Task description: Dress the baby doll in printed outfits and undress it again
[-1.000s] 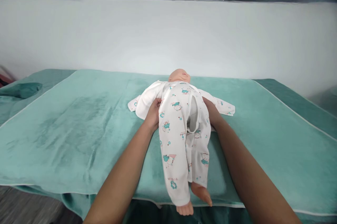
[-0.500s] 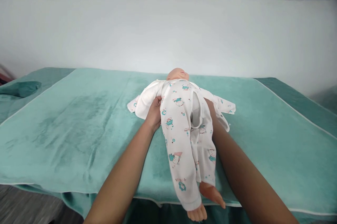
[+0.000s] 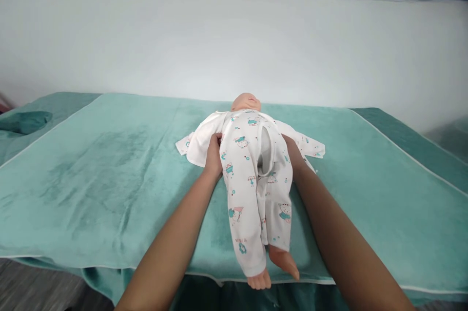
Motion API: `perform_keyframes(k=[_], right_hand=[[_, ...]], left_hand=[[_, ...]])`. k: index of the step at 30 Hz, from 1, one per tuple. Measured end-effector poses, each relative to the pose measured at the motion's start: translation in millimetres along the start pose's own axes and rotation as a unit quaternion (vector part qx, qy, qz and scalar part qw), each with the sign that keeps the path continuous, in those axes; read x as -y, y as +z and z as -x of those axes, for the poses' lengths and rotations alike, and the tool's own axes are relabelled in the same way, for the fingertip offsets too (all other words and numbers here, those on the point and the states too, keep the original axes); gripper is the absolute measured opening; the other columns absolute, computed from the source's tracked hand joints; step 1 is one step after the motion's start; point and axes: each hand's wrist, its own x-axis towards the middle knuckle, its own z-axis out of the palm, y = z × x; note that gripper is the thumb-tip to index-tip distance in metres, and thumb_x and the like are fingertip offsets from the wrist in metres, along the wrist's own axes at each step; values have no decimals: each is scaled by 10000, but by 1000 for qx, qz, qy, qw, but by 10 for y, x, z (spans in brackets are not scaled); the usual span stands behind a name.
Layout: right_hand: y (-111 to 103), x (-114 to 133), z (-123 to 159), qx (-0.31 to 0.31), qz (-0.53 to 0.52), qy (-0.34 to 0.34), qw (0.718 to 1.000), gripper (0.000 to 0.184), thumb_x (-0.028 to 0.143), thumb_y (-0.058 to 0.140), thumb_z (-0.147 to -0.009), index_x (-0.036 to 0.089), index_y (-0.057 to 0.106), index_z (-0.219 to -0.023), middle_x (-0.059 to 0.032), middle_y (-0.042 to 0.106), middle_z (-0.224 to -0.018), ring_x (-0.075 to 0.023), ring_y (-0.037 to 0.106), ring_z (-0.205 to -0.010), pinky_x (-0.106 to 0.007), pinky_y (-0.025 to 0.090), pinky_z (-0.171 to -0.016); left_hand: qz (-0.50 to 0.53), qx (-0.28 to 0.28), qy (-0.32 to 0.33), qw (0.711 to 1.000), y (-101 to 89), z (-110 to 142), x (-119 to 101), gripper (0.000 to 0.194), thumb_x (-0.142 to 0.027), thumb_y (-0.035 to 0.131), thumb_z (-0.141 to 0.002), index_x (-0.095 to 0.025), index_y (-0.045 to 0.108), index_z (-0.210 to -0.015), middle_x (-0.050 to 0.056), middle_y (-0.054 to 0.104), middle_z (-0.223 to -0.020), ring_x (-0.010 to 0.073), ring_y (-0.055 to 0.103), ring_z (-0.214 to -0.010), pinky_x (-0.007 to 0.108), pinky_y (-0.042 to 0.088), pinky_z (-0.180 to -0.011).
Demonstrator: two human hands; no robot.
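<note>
A baby doll (image 3: pixel 245 101) lies on its back, head toward the wall and bare feet (image 3: pixel 259 280) toward me. It wears a white printed baby shirt (image 3: pixel 204 140), spread out at both sides, and white printed open-crotch baby pants (image 3: pixel 241 179). At the left side of the waist, my left hand (image 3: pixel 214 155) is closed on the pants, its fingertips partly tucked behind the cloth. My right hand (image 3: pixel 292 152) grips the pants at the opposite side; most of its fingers are hidden behind the fabric. The crotch opening (image 3: pixel 266 150) gapes, showing pale cloth inside.
A teal padded cover (image 3: pixel 91 179) with white piping lies under the doll, its front edge hanging down near the feet. Behind it rises a white wall (image 3: pixel 234 43). A folded bit of teal cloth (image 3: pixel 25 122) lies at the far left.
The doll's legs and the pants have shifted a little to the left and away from me. Both hands stay at the waist, with the right one moved slightly left.
</note>
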Motion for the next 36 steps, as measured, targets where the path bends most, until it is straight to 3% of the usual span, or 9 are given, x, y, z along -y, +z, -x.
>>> perform_keyframes(k=[6,11,14,17,21,24,27,31,36], right_hand=[[13,0,30,-27,-47,-5,999,331,308,628,-766,215,720,-1070,-50,729,-1172,-297,633,-1123,-459,466,-1004],[38,111,165,-85,-72,32,993,395,279,663,-756,221,689,-1146,-63,713,-1195,-278,632,-1125,-462,462,-1007],[27,281,524,-173,-74,43,981,327,322,614,-839,232,655,-1150,-71,689,-1176,-241,641,-1068,-428,501,-942],[-1,436,1155,-237,-16,2,971,227,322,603,-884,238,631,-1094,-57,646,-1108,-199,622,-972,-374,515,-870],[13,530,2067,-111,17,-24,993,194,256,593,-911,249,595,-1105,-51,611,-1034,-189,596,-924,-334,516,-787],[67,564,2448,-23,63,-56,996,329,217,568,-915,255,542,-1241,-88,595,-1186,-231,572,-1073,-396,503,-881],[113,597,2517,4,121,-70,990,402,224,606,-891,257,516,-1281,-95,605,-1224,-260,566,-1086,-432,481,-888],[136,624,2434,-2,144,-68,987,235,259,603,-921,263,566,-1153,-64,667,-1072,-246,599,-952,-411,458,-814],[132,705,2462,1,89,-62,994,95,243,570,-942,257,600,-1032,-36,662,-1017,-215,603,-941,-375,449,-828]], left_hand=[[-43,-22,62,997,5,74,-64,208,-235,497,-871,-160,642,-1000,47,705,-990,229,602,-1017,334,494,-902],[-66,-7,99,993,-32,129,-62,368,-179,629,-782,-162,627,-1149,77,689,-1195,252,593,-1153,383,465,-1010],[-74,-28,102,992,-83,194,-29,346,-194,629,-804,-171,623,-1149,81,693,-1189,239,619,-1120,396,474,-1006],[-86,-71,119,987,-195,381,17,266,-203,587,-851,-174,617,-1114,72,701,-1147,203,641,-1065,367,485,-984],[-156,-66,142,975,-441,871,123,217,-297,563,-910,-191,638,-1084,61,693,-1103,189,644,-1017,353,495,-953],[-214,-26,154,964,-616,1369,234,196,-301,536,-936,-210,653,-1065,54,695,-1078,191,643,-1028,369,485,-976],[-240,16,187,952,-681,1899,332,207,-174,495,-927,-235,639,-1062,45,678,-1127,184,625,-1086,379,479,-1006],[-294,40,248,922,-547,2441,359,461,-10,456,-851,-280,564,-1209,59,568,-1324,188,538,-1252,410,455,-1070],[-414,67,319,850,-275,2588,258,539,-69,538,-865,-236,448,-1370,126,462,-1444,261,395,-1386,506,421,-1113]])
